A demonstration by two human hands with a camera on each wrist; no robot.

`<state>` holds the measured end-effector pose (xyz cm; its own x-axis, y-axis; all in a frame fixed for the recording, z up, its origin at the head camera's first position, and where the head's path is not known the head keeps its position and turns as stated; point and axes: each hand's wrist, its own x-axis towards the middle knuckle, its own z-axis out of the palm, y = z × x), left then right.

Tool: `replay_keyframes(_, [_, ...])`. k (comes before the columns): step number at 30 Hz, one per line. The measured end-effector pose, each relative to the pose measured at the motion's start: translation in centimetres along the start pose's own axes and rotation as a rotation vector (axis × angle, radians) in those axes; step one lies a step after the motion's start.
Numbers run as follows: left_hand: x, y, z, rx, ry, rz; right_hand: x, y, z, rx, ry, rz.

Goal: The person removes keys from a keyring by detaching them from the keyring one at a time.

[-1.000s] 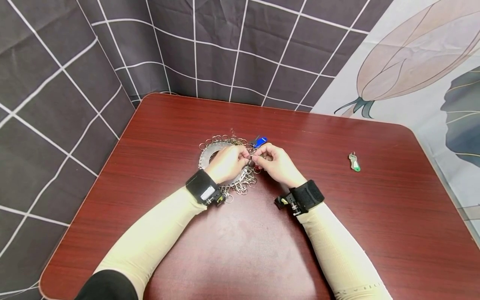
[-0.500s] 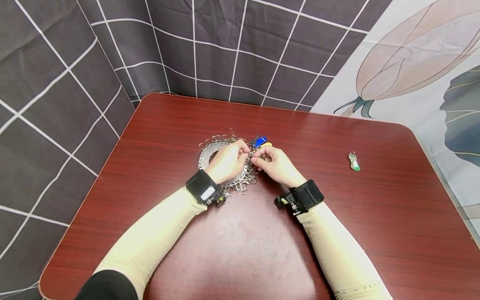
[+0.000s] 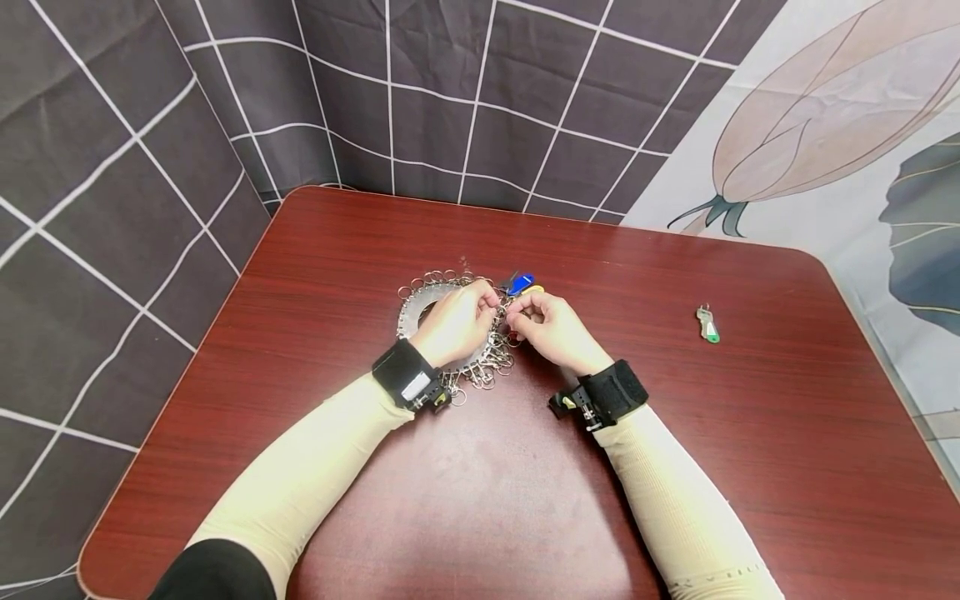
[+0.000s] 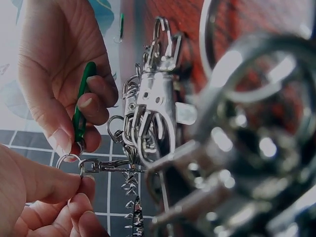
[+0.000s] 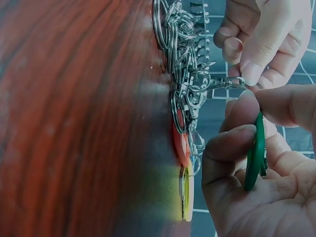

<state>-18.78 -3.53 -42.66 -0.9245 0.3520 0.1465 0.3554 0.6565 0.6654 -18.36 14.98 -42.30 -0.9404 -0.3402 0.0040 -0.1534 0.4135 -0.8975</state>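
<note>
A round metal disc (image 3: 411,305) hung with several key rings and snap clasps (image 4: 150,113) lies mid-table. My left hand (image 3: 491,307) rests over it and pinches a small split ring (image 4: 68,159) joined to one clasp (image 5: 224,82). My right hand (image 3: 517,317) meets it from the right and pinches a flat green tag (image 5: 254,155) between thumb and fingers, its end at that ring. The same green tag (image 4: 80,106) shows edge-on in the left wrist view. A blue tag (image 3: 520,283) and a yellow tag (image 3: 534,289) stick out behind the hands.
A second green-tagged key (image 3: 707,324) lies alone on the right of the red-brown table (image 3: 525,500). A red tag (image 5: 179,144) and the yellow tag (image 5: 186,197) hang among the clasps. Grid-patterned and flower-printed cloth surrounds the table.
The hands have drawn slightly closer together over the disc's right edge, and the yellow tag now shows beside the blue one. Otherwise the scene has stayed put.
</note>
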Motion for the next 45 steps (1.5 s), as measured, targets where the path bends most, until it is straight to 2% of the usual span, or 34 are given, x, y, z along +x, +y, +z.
replay_keyframes(2, [0.0,0.0,0.0,-0.005,-0.003,-0.006,0.4,1.2,0.0,0.009,0.014,-0.010])
replay_keyframes(9, [-0.1,0.1,-0.2,-0.011,-0.021,-0.027,0.4,1.1,0.0,0.015,0.027,0.012])
replay_keyframes(18, [-0.1,0.1,-0.3,-0.005,-0.039,-0.023,-0.7,-2.1,0.0,0.041,0.047,-0.005])
replay_keyframes(29, [-0.1,0.1,0.2,0.050,-0.070,0.011,-0.7,-2.4,-0.1,0.063,0.095,0.003])
replay_keyframes(41, [-0.2,0.0,0.2,0.050,-0.055,-0.030,-0.6,-2.1,0.0,0.098,0.056,0.023])
replay_keyframes(45, [-0.3,0.0,0.1,0.025,-0.023,-0.024,-0.7,-2.2,0.1,0.096,0.028,0.036])
